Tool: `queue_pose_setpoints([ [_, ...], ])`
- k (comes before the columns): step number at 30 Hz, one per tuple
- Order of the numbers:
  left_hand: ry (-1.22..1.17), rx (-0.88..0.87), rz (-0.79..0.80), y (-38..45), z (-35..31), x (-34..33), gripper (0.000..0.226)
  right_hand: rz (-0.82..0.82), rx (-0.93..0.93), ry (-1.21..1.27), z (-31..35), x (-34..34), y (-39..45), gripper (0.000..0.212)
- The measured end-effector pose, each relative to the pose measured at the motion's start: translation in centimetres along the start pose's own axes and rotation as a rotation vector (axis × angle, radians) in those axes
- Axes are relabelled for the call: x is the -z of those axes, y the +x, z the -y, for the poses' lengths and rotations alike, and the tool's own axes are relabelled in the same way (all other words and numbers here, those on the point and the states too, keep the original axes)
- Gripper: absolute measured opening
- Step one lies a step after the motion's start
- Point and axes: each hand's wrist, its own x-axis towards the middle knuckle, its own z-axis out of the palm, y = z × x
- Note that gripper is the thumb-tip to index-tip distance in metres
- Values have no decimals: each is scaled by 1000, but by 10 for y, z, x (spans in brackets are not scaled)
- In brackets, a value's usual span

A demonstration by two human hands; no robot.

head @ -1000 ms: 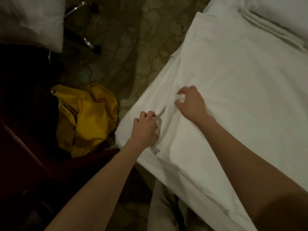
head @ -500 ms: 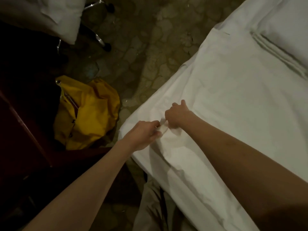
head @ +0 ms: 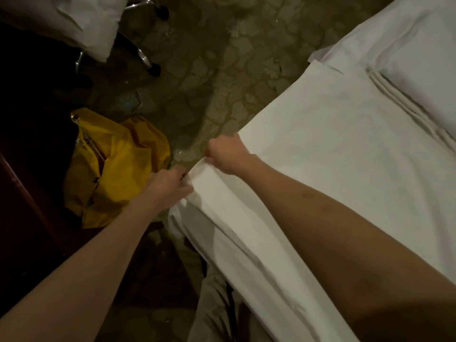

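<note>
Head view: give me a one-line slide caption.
Left hand and right hand grip the edge of the white sheet beside a yellow bag on the carpet.

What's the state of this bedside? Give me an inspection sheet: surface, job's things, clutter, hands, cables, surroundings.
Surface: bed, covered in white linen, mostly smooth.
Job's things: white sheet, its corner lifted at the bed's edge, creased just below the corner.
Clutter: yellow bag on the floor beside the bed corner.
Hands: left hand and right hand both grip the sheet's corner, close together.
Cables: nothing seen.
Surroundings: patterned carpet; pillow at upper left beside a wheeled chair base; dark wooden furniture at left; dim light.
</note>
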Motion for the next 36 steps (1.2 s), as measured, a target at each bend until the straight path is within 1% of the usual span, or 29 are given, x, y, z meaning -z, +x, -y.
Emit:
queue_pose_setpoints([
  [2,33,9,8,4,3,-8,18,34,-15,12,0,-15,4,17],
  [3,43,19,13,6,5,-11,20,65,-30,-2,-2,-21,5,9],
  [4,37,33,19,8,6,-12,21,107,-46,-38,-5,-24,5,11],
  [5,18,46,18,11,8,-14,23,150,-61,-84,-10,-24,6,19],
  [8,-28,83,16,17,12,-19,25,164,-130,-205,-36,-15,8,29],
  [12,7,155,12,26,15,-35,26,111,-209,-299,-86,2,10,33],
  [16,35,186,63,43,17,-36,29,-78,-172,-278,-112,13,21,21],
  [17,55,188,84,47,15,-34,29,-108,-161,-283,-113,16,25,18],
  [19,109,197,127,54,12,-31,29,-116,-194,-283,-115,16,31,16],
  [22,160,204,147,57,9,-30,27,-72,-279,-243,-126,6,31,35],
  [24,168,209,137,57,9,-34,25,-93,-296,-206,-139,0,27,47],
  [27,196,228,143,59,8,-40,28,-149,-360,-88,-160,-1,17,59],
  [29,223,237,142,61,4,-41,28,-124,-486,55,-181,-5,4,63],
  [31,258,241,126,61,0,-38,28,19,-576,156,-203,-13,-12,65],
  [32,275,243,120,62,-1,-38,27,88,-588,181,-212,-21,-18,66],
  [33,300,249,118,63,-2,-38,25,112,-586,200,-217,-29,-23,67],
  [36,338,241,45,59,-14,-33,24,33,-582,272,-214,-47,-35,66],
])
